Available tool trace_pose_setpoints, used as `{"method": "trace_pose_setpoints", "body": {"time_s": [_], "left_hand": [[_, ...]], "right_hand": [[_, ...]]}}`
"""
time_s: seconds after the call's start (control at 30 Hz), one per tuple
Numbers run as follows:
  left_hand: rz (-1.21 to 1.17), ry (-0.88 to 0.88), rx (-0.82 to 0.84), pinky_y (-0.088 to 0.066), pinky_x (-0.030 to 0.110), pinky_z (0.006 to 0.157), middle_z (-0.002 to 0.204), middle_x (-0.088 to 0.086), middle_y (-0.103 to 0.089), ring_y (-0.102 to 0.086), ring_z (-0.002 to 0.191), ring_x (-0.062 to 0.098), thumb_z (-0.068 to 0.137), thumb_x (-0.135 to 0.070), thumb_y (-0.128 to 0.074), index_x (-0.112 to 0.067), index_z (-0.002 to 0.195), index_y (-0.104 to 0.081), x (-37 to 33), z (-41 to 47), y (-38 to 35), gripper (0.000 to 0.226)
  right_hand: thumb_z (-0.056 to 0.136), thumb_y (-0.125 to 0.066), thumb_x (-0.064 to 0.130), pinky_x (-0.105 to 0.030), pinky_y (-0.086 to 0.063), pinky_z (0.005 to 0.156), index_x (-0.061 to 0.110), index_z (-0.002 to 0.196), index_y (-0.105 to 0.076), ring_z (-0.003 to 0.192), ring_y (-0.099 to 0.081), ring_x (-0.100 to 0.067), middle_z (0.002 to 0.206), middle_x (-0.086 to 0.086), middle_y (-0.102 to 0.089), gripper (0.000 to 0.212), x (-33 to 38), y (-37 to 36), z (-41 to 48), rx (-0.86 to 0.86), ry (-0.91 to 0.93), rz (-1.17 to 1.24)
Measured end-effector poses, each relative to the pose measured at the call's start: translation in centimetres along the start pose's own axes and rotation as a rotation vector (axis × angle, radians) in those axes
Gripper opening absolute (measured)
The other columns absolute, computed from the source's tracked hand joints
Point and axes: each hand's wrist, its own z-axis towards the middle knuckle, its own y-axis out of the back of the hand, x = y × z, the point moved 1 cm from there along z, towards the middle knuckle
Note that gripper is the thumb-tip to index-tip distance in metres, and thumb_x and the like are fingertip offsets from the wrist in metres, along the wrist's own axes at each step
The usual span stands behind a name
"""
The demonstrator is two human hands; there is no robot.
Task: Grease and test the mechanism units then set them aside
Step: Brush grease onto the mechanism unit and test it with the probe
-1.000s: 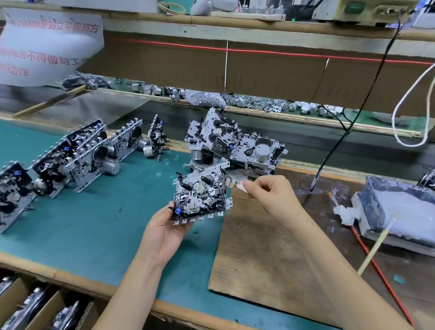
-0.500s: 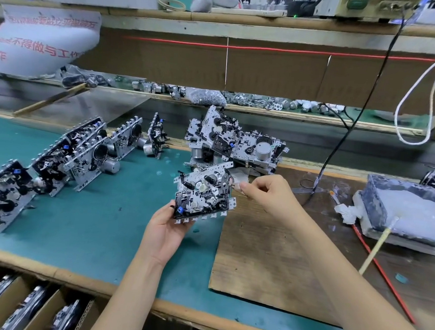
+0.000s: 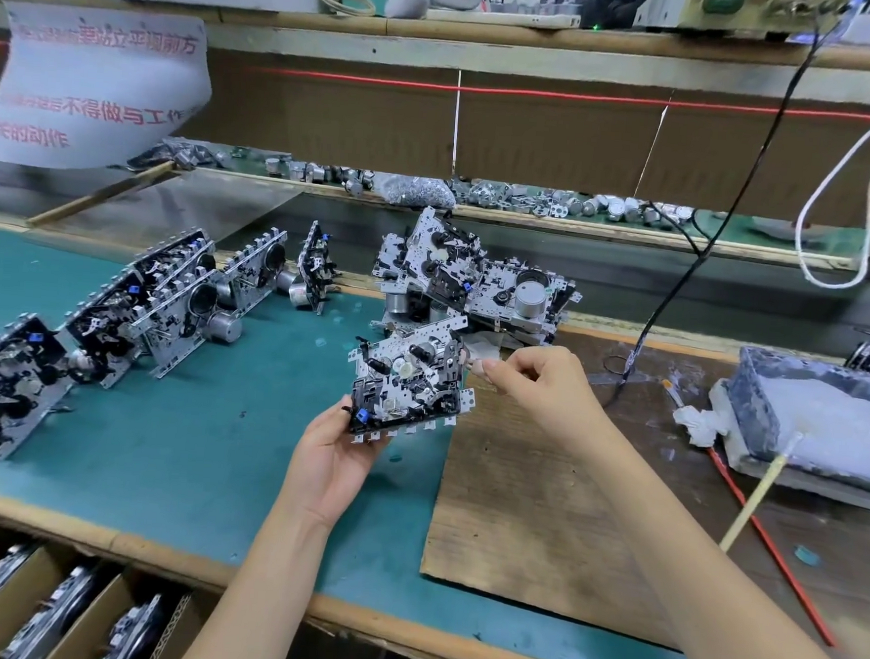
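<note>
My left hand [image 3: 334, 451] holds a metal mechanism unit [image 3: 409, 379] from below, tilted up above the green mat [image 3: 198, 441]. My right hand [image 3: 532, 382] pinches something small at the unit's right edge with thumb and forefinger; what it grips is too small to tell. A row of several mechanism units [image 3: 167, 305] leans on the mat at the left. A loose pile of units [image 3: 477, 286] lies just behind the held one. A grease tray [image 3: 817, 428] sits at the right with a stick [image 3: 756, 496] resting against it.
A wooden board [image 3: 538, 516] lies under my right arm. A black cable [image 3: 684, 274] hangs down to the bench beside the pile. A red rod [image 3: 768, 543] lies at the right. Cardboard compartments [image 3: 43, 605] with more units sit below the bench's front edge.
The held unit and both hands have stayed almost in place; my right fingers have shifted slightly along the unit's right edge.
</note>
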Motion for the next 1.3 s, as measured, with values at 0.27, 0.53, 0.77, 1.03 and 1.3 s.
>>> {"method": "trace_pose_setpoints", "body": {"time_s": [0.27,0.53,0.77,1.03,1.3], "left_hand": [[0.006,-0.006,-0.012,-0.057,0.024,0.063,0.074,0.002,-0.072,-0.068,0.067,0.012,0.097,-0.002,-0.029,-0.010,0.064,-0.076,0.0,0.0,-0.1,0.058],[0.033,-0.022,0.015,-0.056,0.021,0.064,0.078,0.000,-0.073,-0.068,0.071,0.010,0.091,-0.007,-0.037,-0.011,0.071,-0.078,0.0,0.1,0.0,0.046],[0.136,-0.043,0.094,-0.057,0.023,0.069,0.077,0.000,-0.073,-0.069,0.073,0.010,0.093,-0.010,-0.035,-0.013,0.070,-0.078,0.0,-0.2,-0.3,0.049],[0.152,-0.047,0.080,-0.055,0.023,0.063,0.076,0.002,-0.072,-0.068,0.071,0.010,0.097,-0.006,-0.032,-0.010,0.072,-0.077,-0.1,-0.4,-0.4,0.052],[0.176,-0.060,0.122,-0.056,0.022,0.068,0.085,0.004,-0.074,-0.070,0.078,0.012,0.088,-0.009,-0.042,-0.010,0.076,-0.078,0.0,-0.3,-0.7,0.038]], "right_hand": [[0.085,-0.061,0.033,-0.021,-0.023,0.046,-0.010,0.062,-0.050,0.043,-0.029,-0.005,0.082,-0.023,-0.069,0.049,-0.1,0.2,0.5,0.066,-0.057,-0.030],[0.088,-0.057,0.040,-0.017,-0.041,0.058,0.003,0.091,-0.065,0.059,-0.050,-0.003,0.070,0.005,-0.058,0.038,0.6,1.2,1.1,0.082,-0.048,-0.124],[0.066,-0.054,0.075,-0.051,0.005,0.112,0.008,0.148,-0.009,0.137,-0.026,-0.019,0.148,-0.006,-0.032,0.115,5.0,-1.2,0.7,0.287,0.390,-0.859],[0.069,-0.063,0.062,-0.065,0.001,0.107,0.016,0.148,-0.005,0.121,-0.039,-0.029,0.131,-0.009,-0.045,0.108,5.1,-4.3,1.0,0.353,0.421,-1.072],[0.086,-0.051,0.055,-0.039,-0.023,0.108,0.027,0.149,-0.010,0.134,-0.027,-0.021,0.144,-0.006,-0.034,0.080,4.8,-0.4,-0.2,0.174,0.320,-0.637]]}}
